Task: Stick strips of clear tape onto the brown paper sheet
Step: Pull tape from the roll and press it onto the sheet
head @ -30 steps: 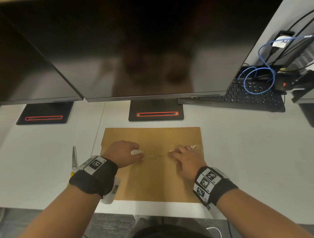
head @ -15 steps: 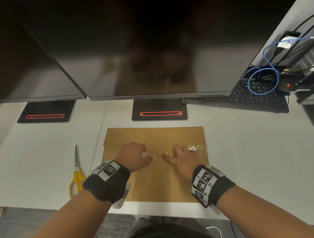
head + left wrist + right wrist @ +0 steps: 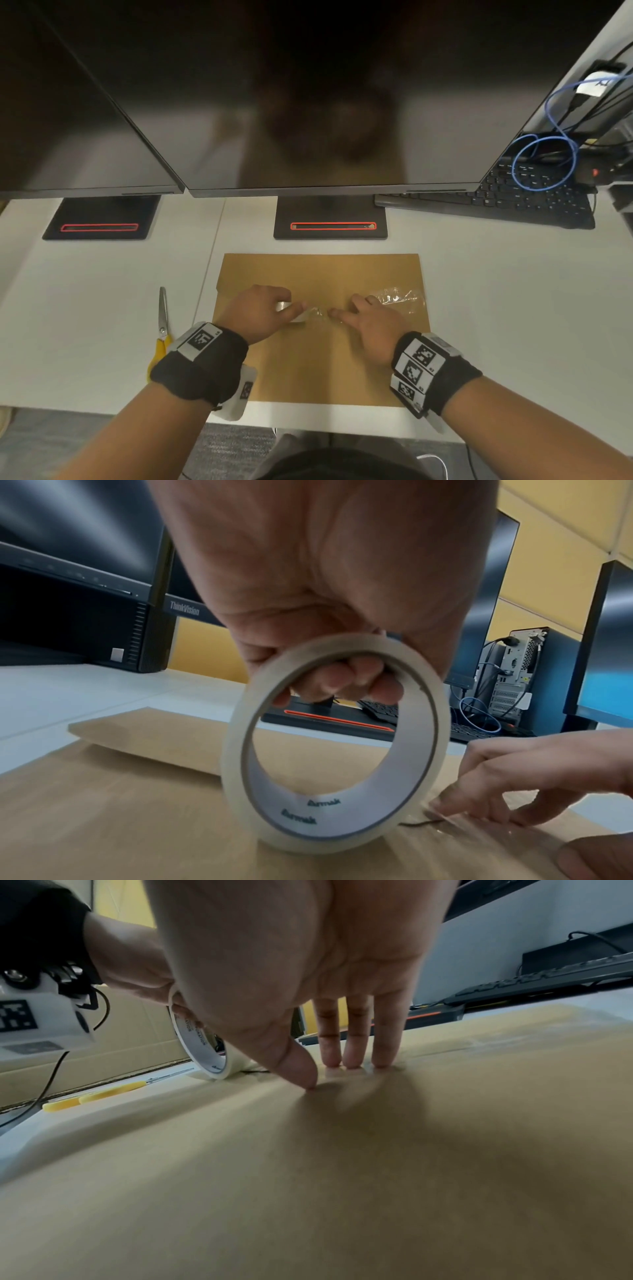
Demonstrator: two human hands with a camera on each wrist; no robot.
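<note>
The brown paper sheet (image 3: pixel 318 363) lies flat on the white desk in front of me. My left hand (image 3: pixel 263 313) grips a roll of clear tape (image 3: pixel 334 745), fingers hooked through its core, and the roll stands on edge on the paper (image 3: pixel 120 818). A short length of tape (image 3: pixel 317 312) runs from the roll to my right hand (image 3: pixel 363 320). That hand presses straight fingertips (image 3: pixel 356 1058) down on the tape against the paper (image 3: pixel 342 1177). A wrinkled clear strip (image 3: pixel 399 297) is stuck on the sheet just right of the right hand.
Yellow-handled scissors (image 3: pixel 160 337) lie on the desk left of the sheet. Two monitor stands (image 3: pixel 330 219) and their dark screens sit behind the paper. A black keyboard (image 3: pixel 513 202) and a blue cable (image 3: pixel 544 161) are at the back right. The desk edge is near my wrists.
My two hands have come closer together over the middle of the sheet, so the tape stretch between them is shorter. The right hand slid left, uncovering the wrinkled strip behind it.
</note>
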